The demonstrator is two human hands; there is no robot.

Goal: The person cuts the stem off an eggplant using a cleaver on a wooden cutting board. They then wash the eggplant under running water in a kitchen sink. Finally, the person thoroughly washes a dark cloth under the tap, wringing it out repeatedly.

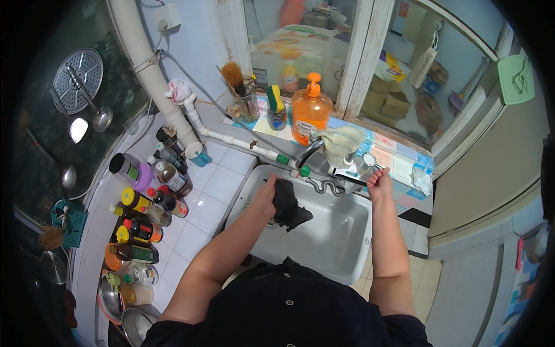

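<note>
My left hand [266, 198] grips a dark grey, wet-looking cloth [285, 207], which hangs in folds over the left part of the white sink [341, 234]. At the right end of the tap, my right hand [379, 184] has its fingers curled closed around the tap handle [366, 163]. The chrome spout [309, 152] curves out above the basin's back edge, and a pale cloth [341, 143] is draped over the tap body. No stream of water can be made out under the spout.
Behind the sink, a ledge holds an orange pump bottle [310, 110], a sponge [276, 99] in a cup and a brush [233, 75] in a glass. Several sauce bottles [139, 231] crowd the left tiled counter. A white pipe [231, 139] runs along the wall.
</note>
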